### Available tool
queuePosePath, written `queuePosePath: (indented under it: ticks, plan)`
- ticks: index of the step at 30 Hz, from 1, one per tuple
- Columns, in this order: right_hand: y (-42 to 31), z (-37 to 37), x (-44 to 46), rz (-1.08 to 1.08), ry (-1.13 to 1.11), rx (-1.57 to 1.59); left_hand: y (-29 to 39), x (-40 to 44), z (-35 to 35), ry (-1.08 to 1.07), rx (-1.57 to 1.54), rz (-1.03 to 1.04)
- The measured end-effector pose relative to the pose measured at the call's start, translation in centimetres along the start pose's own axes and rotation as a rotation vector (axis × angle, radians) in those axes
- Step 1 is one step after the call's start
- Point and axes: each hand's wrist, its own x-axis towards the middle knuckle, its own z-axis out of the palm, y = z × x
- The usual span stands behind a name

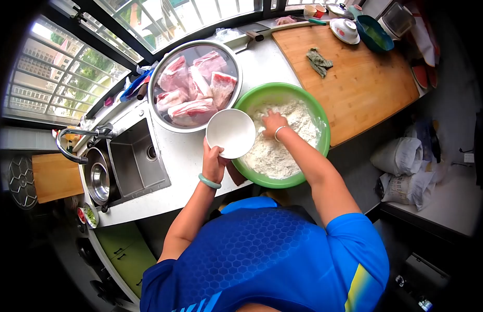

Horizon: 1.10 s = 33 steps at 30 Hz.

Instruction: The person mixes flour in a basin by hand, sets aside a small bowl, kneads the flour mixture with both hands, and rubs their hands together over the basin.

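Left hand [214, 162] grips a bowl [231, 133], thumb at the near edge, other fingers mostly hidden beneath. The bowl is white, tilted so its inside faces the camera; whether a little liquid lies in it cannot be told. Right hand [274, 122] is down in the flour [278, 156], fingertips buried; whether they close on any of it cannot be told.

The flour, pale and lumpy, lies in a green basin [325, 127] at the counter's front edge. The bowl overhangs the basin's left side and hides part of its rim; contact between the two is unclear. A brown object [236, 174] shows beside the basin below the left hand, mostly covered, identity uncertain.

Behind the bowl, a steel basin [239, 78] holds several pieces of raw meat [192, 86]; the bowl covers a bit of its near rim. To the right, a wooden board [356, 88] bears a crumpled greenish cloth [319, 62], and dishes at its far edge overlap. To the left, a sink [135, 161] with a tap [98, 133] and steel bowls. Sacks [402, 161] at far right blur into shadow; lens vignetting cuts off the room's edges.
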Motion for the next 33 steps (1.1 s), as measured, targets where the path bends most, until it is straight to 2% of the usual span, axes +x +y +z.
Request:
queuePosePath:
  ticks: [2,4,5,7,9,10,11,14,16,17,19,21,23,25,27,29,31,33]
  plan:
    - [-2.2,1.3,-0.8,-0.216,-0.108,-0.037,-1.0,-0.6,-0.9,0.005,-0.022,-0.047]
    - [-4.3,-0.2,-4.8,-0.286,-0.203,0.074,-2.0,-0.8,-1.9,-0.019,-0.024,-0.025]
    - [-4.9,0.6,-5.8,-0.436,-0.141,0.013,-2.4,-0.8,-2.1,-0.020,-0.023,0.006]
    - [-6.1,2.8,-5.0,-0.502,-0.128,0.105,-2.7,-1.5,-1.8,0.015,-0.041,0.020]
    - [-4.7,1.8,-1.4,-0.417,-0.256,-0.042,-3.3,-2.0,-1.5,0.081,-0.051,0.032]
    - [-3.1,1.8,-0.1,-0.431,-0.050,0.024,-3.4,-2.4,-0.8,0.110,-0.062,0.053]
    - [-1.1,2.1,1.8,-0.546,0.062,-0.147,-3.9,-2.6,-0.4,0.150,-0.077,0.079]
    - [5.6,-1.0,3.2,-0.499,-0.024,-0.211,-5.8,-3.6,1.4,0.279,-0.197,0.137]
    - [8.3,-3.7,0.3,-0.488,-0.186,-0.313,-7.3,-4.2,2.3,0.340,-0.180,0.173]
    - [9.0,-4.3,-1.0,-0.516,-0.190,-0.326,-7.8,-4.6,2.9,0.370,-0.167,0.181]
    - [10.5,-4.4,-3.9,-0.818,-0.237,-0.440,-8.7,-5.2,4.5,0.425,-0.215,0.236]
    - [9.5,-3.3,-6.0,-1.091,-0.292,-0.385,-9.7,-5.8,5.9,0.479,-0.265,0.290]
    - [7.4,1.3,-6.3,-1.375,-0.239,-0.405,-10.4,-6.2,6.8,0.534,-0.269,0.325]
    - [4.2,3.8,-5.4,-1.343,-0.227,-0.450,-10.9,-6.5,7.6,0.570,-0.284,0.359]
    - [2.1,3.7,-2.2,-1.203,-0.277,-0.502,-11.3,-6.5,7.9,0.603,-0.300,0.384]
    - [2.3,3.2,0.6,-1.150,-0.155,-0.416,-12.1,-7.1,7.9,0.590,-0.281,0.378]
    - [4.2,0.1,2.0,-1.051,-0.015,-0.443,-12.0,-7.6,8.3,0.589,-0.298,0.387]
    - [5.7,-5.0,1.0,-0.900,-0.123,-0.647,-12.1,-8.0,8.4,0.588,-0.288,0.369]
